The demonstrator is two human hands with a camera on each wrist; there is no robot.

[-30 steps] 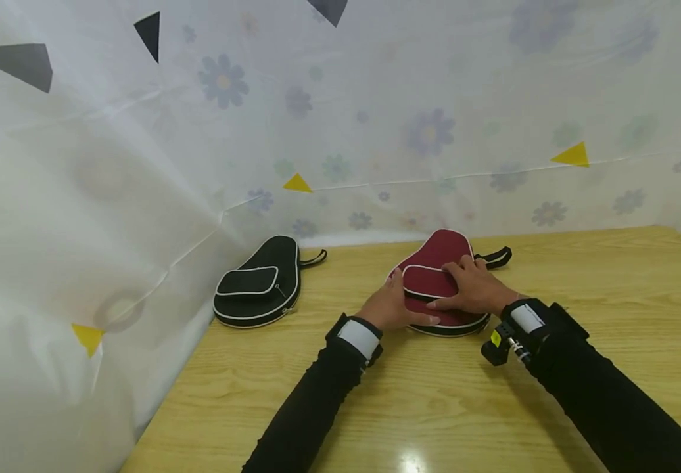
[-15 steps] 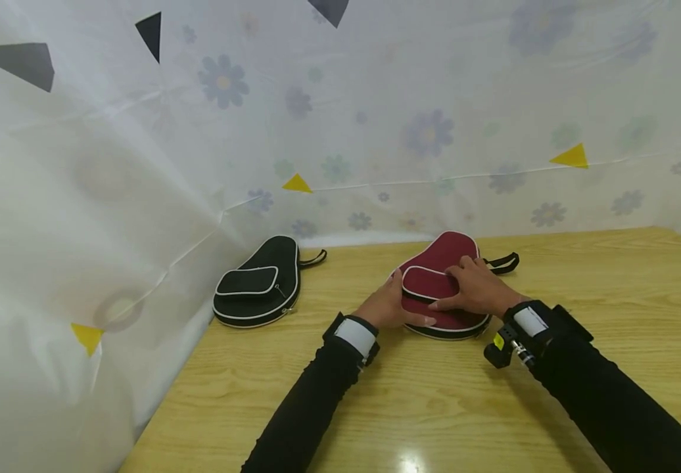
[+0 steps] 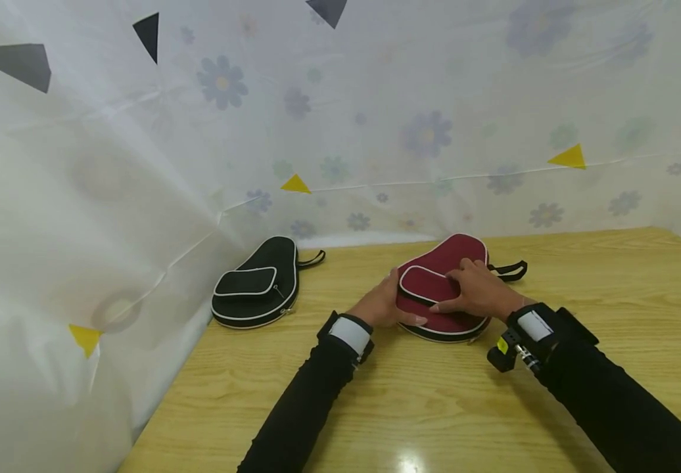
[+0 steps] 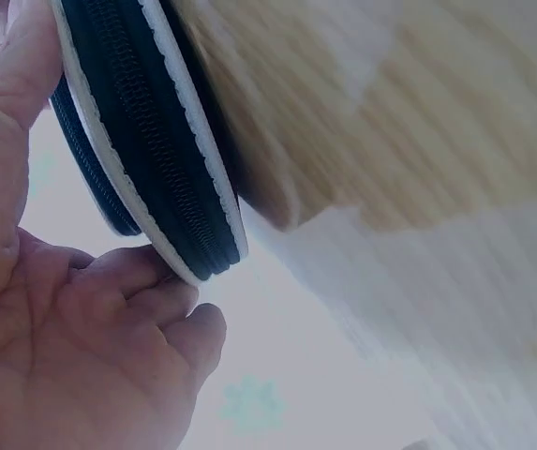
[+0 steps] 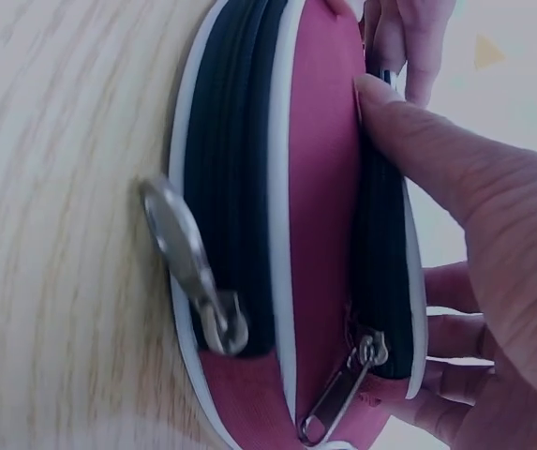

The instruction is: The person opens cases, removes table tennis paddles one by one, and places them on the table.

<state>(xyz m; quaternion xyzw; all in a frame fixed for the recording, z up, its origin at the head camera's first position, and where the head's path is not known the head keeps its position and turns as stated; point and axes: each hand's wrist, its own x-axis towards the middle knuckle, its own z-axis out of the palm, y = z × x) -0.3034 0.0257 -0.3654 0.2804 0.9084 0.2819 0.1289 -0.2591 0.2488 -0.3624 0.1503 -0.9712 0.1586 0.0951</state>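
A red table tennis paddle case [image 3: 461, 249] with white piping lies on the table, its narrow end towards the wall. My left hand [image 3: 378, 305] holds its left side, thumb over the near front and fingers along the edge. In the left wrist view the case's black zippered side [image 4: 146, 131] shows between thumb and fingers. My right hand [image 3: 479, 289] grips the raised front pocket [image 3: 426, 284], thumb at its near edge and fingers across its top. In the right wrist view, a large metal zipper pull [image 5: 179, 239] hangs from the case's side and a smaller pull [image 5: 338, 389] from the pocket.
A matching black paddle case [image 3: 258, 282] lies to the left, its strap [image 3: 312, 259] pointing right. The red case's black strap [image 3: 512, 270] sticks out to the right. Behind the wooden table [image 3: 435, 407] hangs a white flowered sheet [image 3: 376, 118], which also covers the left side.
The red case has turned clockwise slightly, its narrow end and strap shifting right. My left hand has moved a little left and my right hand slightly right with it. The black case stays put.
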